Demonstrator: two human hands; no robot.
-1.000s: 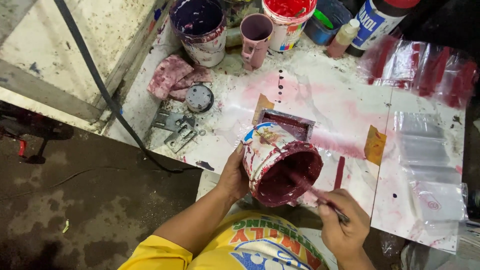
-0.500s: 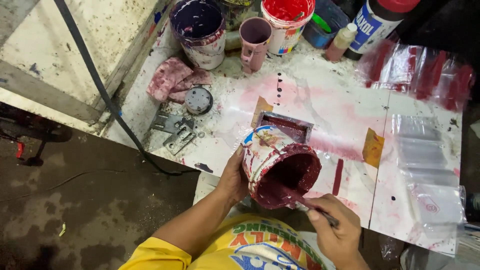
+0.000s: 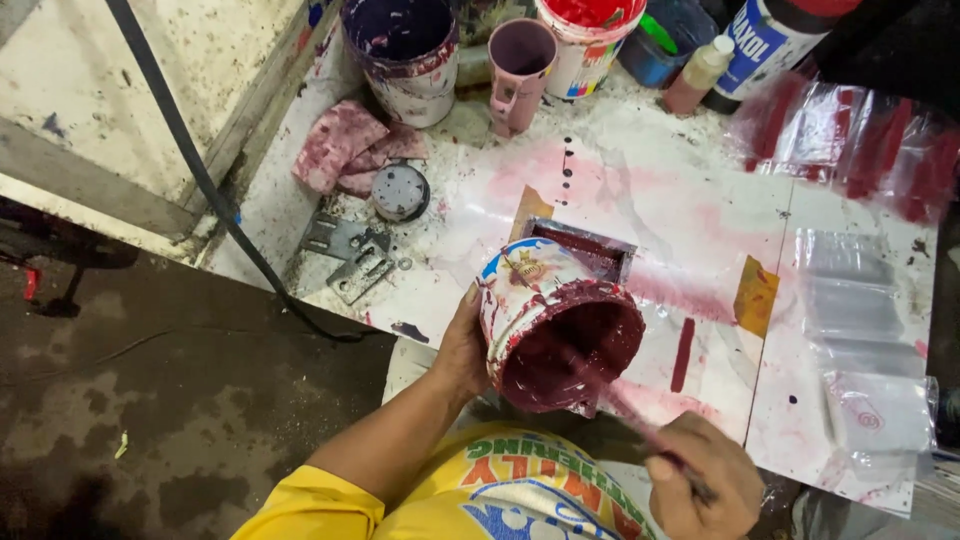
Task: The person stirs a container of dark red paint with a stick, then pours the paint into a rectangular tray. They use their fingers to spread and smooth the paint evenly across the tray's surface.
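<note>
Left hand: my left hand (image 3: 462,350) is wrapped around the side of a paint-smeared round plastic tub (image 3: 555,325), fingers curled behind it and thumb on the near wall.
Tub: I hold the tub tilted off the desk, its open mouth turned toward me; the inside is coated in dark maroon paint.
Right hand: my right hand (image 3: 705,480) is closed in a fist around the handle of a thin paint-stained stirring stick (image 3: 625,410).
Stick: it slants up from my fist and its far end is inside the tub's mouth, against the maroon coating.
Desk: the white, pink-stained desk (image 3: 660,210) lies under the tub, with a small rectangular metal frame (image 3: 585,245) just behind it.
Far edge: a large purple-lined paint bucket (image 3: 405,50), a pink plastic mug (image 3: 518,70) and a white bucket of red paint (image 3: 590,35) stand in a row, well apart from my hands.
Left of desk: a crumpled pink rag (image 3: 345,150) lies beside a round grey metal lid (image 3: 400,190).
Right of desk: clear plastic bags (image 3: 850,330) lie flat on the surface.
</note>
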